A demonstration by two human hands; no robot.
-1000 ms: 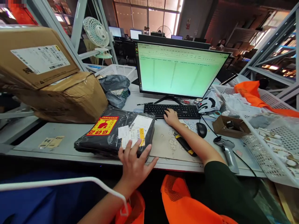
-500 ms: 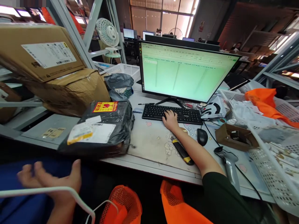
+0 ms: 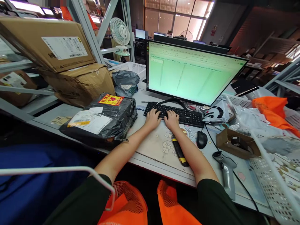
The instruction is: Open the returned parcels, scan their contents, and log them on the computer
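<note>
My left hand (image 3: 152,119) and my right hand (image 3: 172,120) both rest on the black keyboard (image 3: 185,114), fingers spread over the keys and holding nothing. Behind the keyboard a monitor (image 3: 191,73) shows a green spreadsheet. A black plastic parcel (image 3: 105,120) with a white shipping label and a red-and-yellow sticker lies on the desk to the left of my left arm. A black and yellow utility knife (image 3: 179,150) lies by my right forearm. A black mouse (image 3: 202,139) sits to the right of my right hand.
Two cardboard boxes (image 3: 70,67) are stacked at the left, with a grey bag (image 3: 125,82) and a small fan (image 3: 120,34) behind. A handheld scanner (image 3: 225,170), a small open carton (image 3: 235,142) and white mesh baskets (image 3: 276,168) lie to the right. A blue bin with a white rail (image 3: 58,170) is at lower left.
My left hand left the black parcel, dropped below the desk edge, then came up onto the keyboard beside my right hand. The parcel slid left and turned. My view shifted left.
</note>
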